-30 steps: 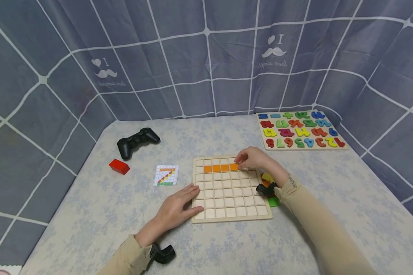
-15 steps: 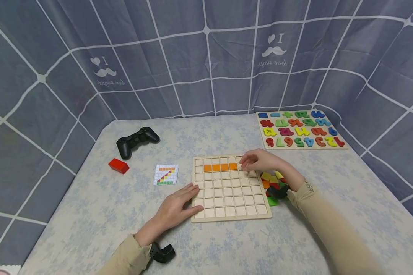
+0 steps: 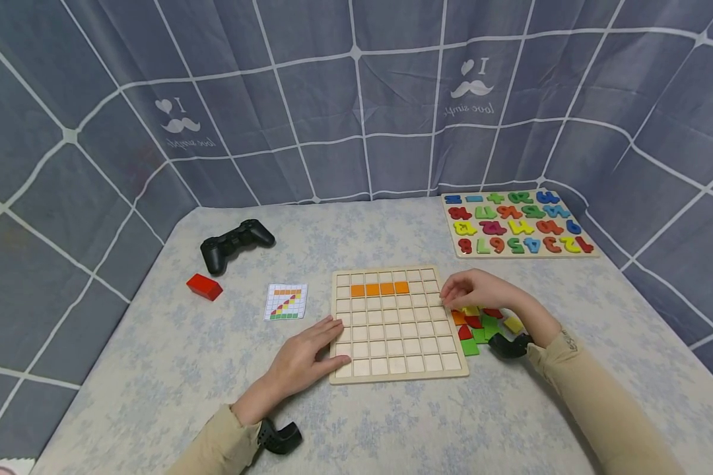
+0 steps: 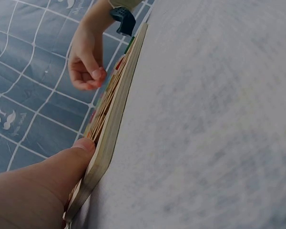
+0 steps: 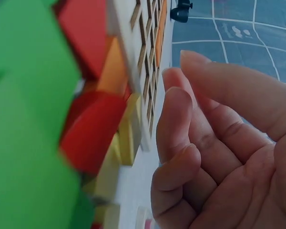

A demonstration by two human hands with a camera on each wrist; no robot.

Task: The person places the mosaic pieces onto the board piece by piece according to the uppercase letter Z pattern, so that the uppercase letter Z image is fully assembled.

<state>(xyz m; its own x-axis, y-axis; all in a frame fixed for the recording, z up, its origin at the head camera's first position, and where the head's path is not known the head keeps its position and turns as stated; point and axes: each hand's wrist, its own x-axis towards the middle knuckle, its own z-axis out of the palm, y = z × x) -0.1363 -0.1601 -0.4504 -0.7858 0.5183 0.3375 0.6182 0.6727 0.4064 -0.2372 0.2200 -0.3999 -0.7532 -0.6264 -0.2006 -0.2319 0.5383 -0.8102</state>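
Observation:
In the head view a wooden grid board [image 3: 395, 332] lies flat, with several orange square tiles [image 3: 387, 288] in a row in its second row from the back. My left hand [image 3: 305, 354] rests on the board's left edge, fingers extended; its thumb [image 4: 81, 148] touches the rim in the left wrist view. Just right of the board my right hand [image 3: 484, 290] hovers over loose red, green, yellow and orange tiles [image 3: 485, 328]. Its fingers [image 5: 174, 114] are loosely bent, with nothing between them in the right wrist view.
A card with a coloured grid pattern [image 3: 286, 302] lies left of the board. Farther left are a red block [image 3: 204, 287] and a black game controller [image 3: 237, 245]. A number puzzle board [image 3: 519, 224] sits at the back right, before a grid-patterned curtain [image 3: 309, 105].
My right hand has left the last orange tile of the row and moved right, off the board to the loose tiles. The left hand has stayed in place.

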